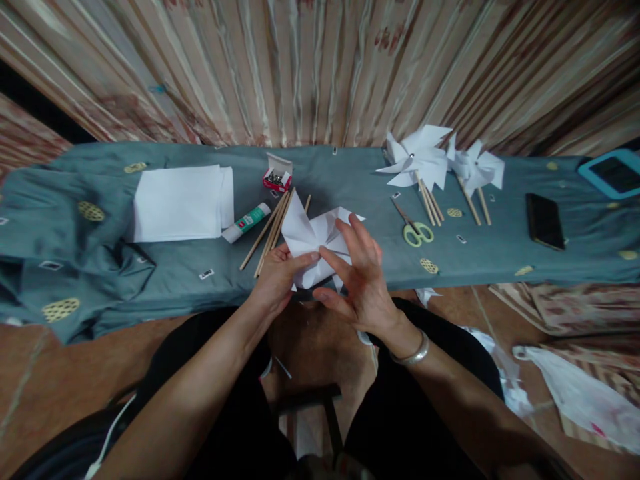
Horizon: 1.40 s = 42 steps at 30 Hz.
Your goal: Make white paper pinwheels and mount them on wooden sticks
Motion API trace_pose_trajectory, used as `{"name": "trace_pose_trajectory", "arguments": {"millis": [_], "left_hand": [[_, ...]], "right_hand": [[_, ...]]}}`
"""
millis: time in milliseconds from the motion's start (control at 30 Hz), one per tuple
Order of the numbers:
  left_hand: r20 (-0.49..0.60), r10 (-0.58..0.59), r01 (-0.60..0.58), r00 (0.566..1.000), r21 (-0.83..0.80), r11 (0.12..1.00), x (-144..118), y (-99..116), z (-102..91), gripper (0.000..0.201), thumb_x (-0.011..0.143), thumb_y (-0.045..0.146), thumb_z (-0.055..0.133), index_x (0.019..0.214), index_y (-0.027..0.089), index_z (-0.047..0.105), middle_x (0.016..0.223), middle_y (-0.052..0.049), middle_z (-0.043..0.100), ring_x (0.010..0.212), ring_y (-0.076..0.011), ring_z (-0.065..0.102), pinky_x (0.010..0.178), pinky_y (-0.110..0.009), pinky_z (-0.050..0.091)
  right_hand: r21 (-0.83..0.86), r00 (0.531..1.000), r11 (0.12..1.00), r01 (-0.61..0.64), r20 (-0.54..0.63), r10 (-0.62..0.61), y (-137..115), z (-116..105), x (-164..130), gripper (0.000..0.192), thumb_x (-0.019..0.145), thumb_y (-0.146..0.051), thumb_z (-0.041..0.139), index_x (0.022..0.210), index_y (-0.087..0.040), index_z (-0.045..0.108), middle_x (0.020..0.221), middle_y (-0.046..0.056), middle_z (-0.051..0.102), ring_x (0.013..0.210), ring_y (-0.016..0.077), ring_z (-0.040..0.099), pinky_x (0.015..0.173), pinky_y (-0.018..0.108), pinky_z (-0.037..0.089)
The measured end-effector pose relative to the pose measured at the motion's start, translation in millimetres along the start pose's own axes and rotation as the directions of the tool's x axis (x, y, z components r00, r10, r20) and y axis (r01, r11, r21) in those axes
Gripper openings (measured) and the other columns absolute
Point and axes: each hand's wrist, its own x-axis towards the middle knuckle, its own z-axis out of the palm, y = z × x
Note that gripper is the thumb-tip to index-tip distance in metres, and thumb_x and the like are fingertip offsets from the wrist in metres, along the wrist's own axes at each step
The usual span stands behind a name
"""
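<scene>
From the head view, I have the folded white paper pinwheel (313,243) at the near edge of the bench (350,183), right in front of me. My left hand (277,277) pinches its lower left side, thumb on top, fingers closed under the sheet. My right hand (363,277) is mostly open, fingers spread, index and thumb pressing toward the centre where the flaps meet. To do this well, I judge I should keep the left grip steady and hold the gathered tips flat over the middle so no flap springs back.

Just beyond the paper lie wooden sticks (273,230), a glue stick (246,223) and a small red box of pins (277,175). A stack of white sheets (180,200) sits toward the left end. Toward the right, scissors (414,229), finished pinwheels (440,163) by the far edge, and a dark phone (544,221).
</scene>
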Motion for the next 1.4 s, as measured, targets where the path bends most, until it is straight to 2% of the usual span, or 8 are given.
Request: {"name": "trace_pose_trajectory", "arguments": {"millis": [200,433,700,967,1100,1200,1300,1400], "left_hand": [[-0.013,0.049,-0.049,0.999,0.015,0.999,1.2,-2.5,-1.2,0.036,0.048,0.022,0.089,0.079,0.014,0.073,0.076,-0.003,0.076,0.061,-0.0143,0.066,0.064,-0.025,0.052],[-0.012,0.057,-0.056,0.998,0.027,0.998,2.1,-3.3,-2.2,0.034,0.048,0.022,0.089,0.078,0.015,0.073,0.074,-0.002,0.075,0.059,-0.0140,0.065,0.063,-0.025,0.052],[0.015,0.058,-0.059,0.998,0.012,0.998,1.8,-4.7,-1.4,0.029,0.053,0.018,0.085,0.079,0.015,0.074,0.073,-0.001,0.075,0.060,-0.0130,0.064,0.064,-0.024,0.051],[0.024,0.036,-0.036,0.999,0.011,0.999,-1.1,0.0,4.1,0.031,0.047,0.019,0.087,0.072,0.015,0.071,0.068,-0.001,0.073,0.056,-0.0127,0.062,0.062,-0.024,0.050],[0.013,0.004,-0.004,1.000,-0.005,1.000,-0.3,0.5,4.9,0.034,0.047,0.020,0.088,0.076,0.014,0.072,0.068,-0.002,0.073,0.056,-0.0136,0.063,0.063,-0.026,0.051],[-0.007,-0.010,0.010,1.000,-0.023,1.000,2.0,-0.6,3.7,0.033,0.048,0.020,0.087,0.077,0.013,0.073,0.071,-0.004,0.075,0.060,-0.0156,0.066,0.066,-0.027,0.053],[-0.004,-0.019,0.019,1.000,-0.048,0.999,4.4,-2.1,2.5,0.034,0.048,0.019,0.087,0.078,0.012,0.073,0.076,-0.006,0.076,0.067,-0.0190,0.069,0.069,-0.029,0.054],[0.010,-0.020,0.021,1.000,-0.063,0.998,6.2,-3.1,1.3,0.036,0.049,0.019,0.087,0.081,0.012,0.073,0.076,-0.007,0.076,0.073,-0.0214,0.071,0.070,-0.029,0.054]], "right_hand": [[-0.021,1.000,1.000,0.007,-0.007,-0.007,-3.2,0.8,2.1,0.057,0.091,-0.060,0.046,0.134,-0.024,0.048,0.157,0.015,0.032,0.150,0.0347,0.019,0.109,0.060,0.030],[-0.046,1.000,0.999,-0.014,0.017,0.015,-4.5,-0.9,2.9,0.055,0.089,-0.062,0.050,0.132,-0.027,0.050,0.157,0.013,0.034,0.149,0.0355,0.020,0.109,0.060,0.028],[-0.067,1.000,0.998,0.010,-0.013,-0.011,-7.5,-1.9,5.0,0.054,0.090,-0.062,0.047,0.127,-0.023,0.053,0.153,0.014,0.038,0.148,0.0339,0.023,0.111,0.057,0.028],[0.037,0.998,0.998,-0.054,-0.007,0.054,-4.0,-8.3,8.1,0.041,0.094,-0.054,0.045,0.122,-0.027,0.059,0.154,0.007,0.037,0.148,0.0348,0.024,0.112,0.060,0.031],[0.102,0.987,0.986,-0.135,-0.067,0.143,-0.5,-18.7,13.2,0.039,0.096,-0.048,0.045,0.127,-0.029,0.059,0.156,0.005,0.035,0.148,0.0355,0.023,0.113,0.065,0.029],[0.141,0.958,0.960,-0.240,-0.127,0.258,6.8,-22.6,15.1,0.050,0.093,-0.048,0.052,0.139,-0.029,0.048,0.157,0.008,0.032,0.148,0.0354,0.025,0.115,0.066,0.027],[0.238,0.919,0.917,-0.321,-0.156,0.362,18.2,-15.9,12.2,0.065,0.090,-0.049,0.057,0.147,-0.027,0.036,0.155,0.012,0.036,0.145,0.0334,0.032,0.114,0.061,0.033],[0.383,0.880,0.842,-0.380,-0.133,0.457,29.8,-0.5,6.5,0.070,0.089,-0.048,0.059,0.149,-0.026,0.030,0.151,0.015,0.042,0.138,0.0310,0.045,0.108,0.056,0.043]]}}
